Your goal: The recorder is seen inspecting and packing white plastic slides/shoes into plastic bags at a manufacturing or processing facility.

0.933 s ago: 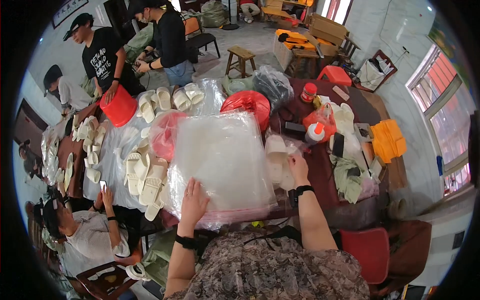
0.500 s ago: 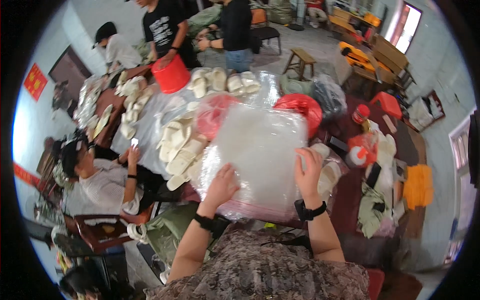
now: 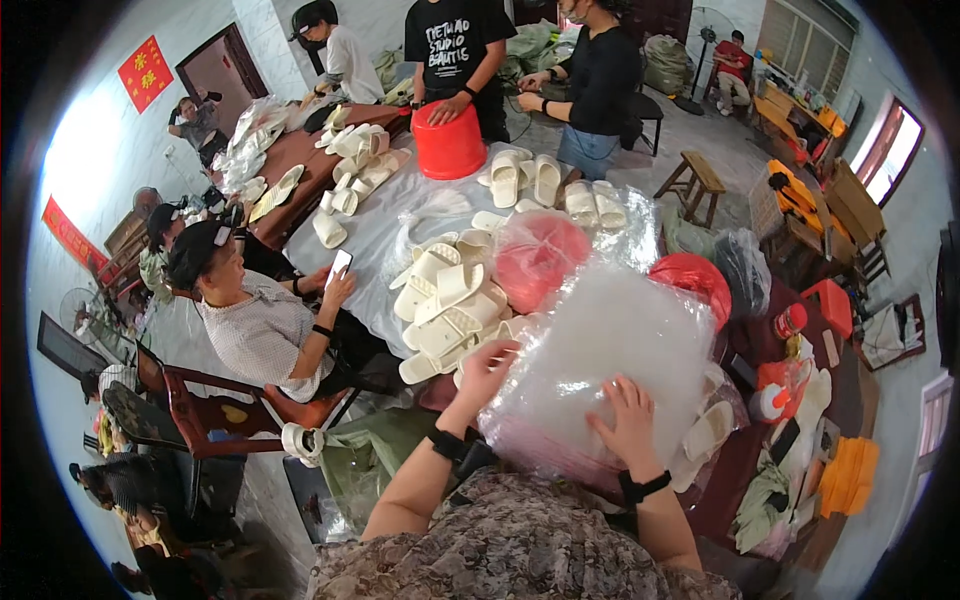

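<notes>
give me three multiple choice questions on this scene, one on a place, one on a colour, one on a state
1. Where does the bucket stand?
A. on the floor by the stool
B. on the far end of the table, before a person in black
C. on a chair

2. What colour are the slippers piled left of the stack of clear bags?
A. cream white
B. blue
C. black

3. How are the person's hands?
A. both in the air
B. one holds a phone
C. both laid on the stack of clear bags

Answers:
1 B, the bucket sits on the covered table at its far end.
2 A, the slippers are pale cream.
3 C, left hand and right hand lie on the plastic.
</notes>
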`<state>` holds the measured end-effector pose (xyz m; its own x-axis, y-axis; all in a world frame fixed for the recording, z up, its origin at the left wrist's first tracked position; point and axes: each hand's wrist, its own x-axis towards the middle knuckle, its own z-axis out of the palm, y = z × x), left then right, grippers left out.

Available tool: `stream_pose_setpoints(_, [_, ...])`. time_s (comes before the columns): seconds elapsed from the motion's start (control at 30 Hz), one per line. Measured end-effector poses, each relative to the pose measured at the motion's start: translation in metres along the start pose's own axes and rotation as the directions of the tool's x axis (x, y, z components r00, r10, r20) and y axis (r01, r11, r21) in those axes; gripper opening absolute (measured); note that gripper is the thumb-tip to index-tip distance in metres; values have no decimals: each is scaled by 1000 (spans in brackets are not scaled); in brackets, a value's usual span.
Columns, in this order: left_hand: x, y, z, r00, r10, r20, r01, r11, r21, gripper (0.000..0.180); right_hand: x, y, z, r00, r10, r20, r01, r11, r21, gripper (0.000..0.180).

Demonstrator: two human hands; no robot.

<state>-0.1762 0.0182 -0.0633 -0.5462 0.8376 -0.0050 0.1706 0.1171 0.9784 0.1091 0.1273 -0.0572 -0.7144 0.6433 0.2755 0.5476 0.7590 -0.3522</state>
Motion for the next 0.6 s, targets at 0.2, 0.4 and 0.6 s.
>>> stream_pose_setpoints(0.2, [53,-113,-87,939,-175,-296,262,921,288,33,13,-12,-7,990,132,42,-134,989,66,58])
stream_pose_setpoints(0.4, [67,-156,-65,943,-325,-65,267,628,731,58,18,-16,-8,966,236,109,-244,968,64,58])
stream_pose_setpoints(0.6, [84,-191,-63,893,-434,121,301,775,555,61,25,-26,-15,953,268,138,-283,954,98,58])
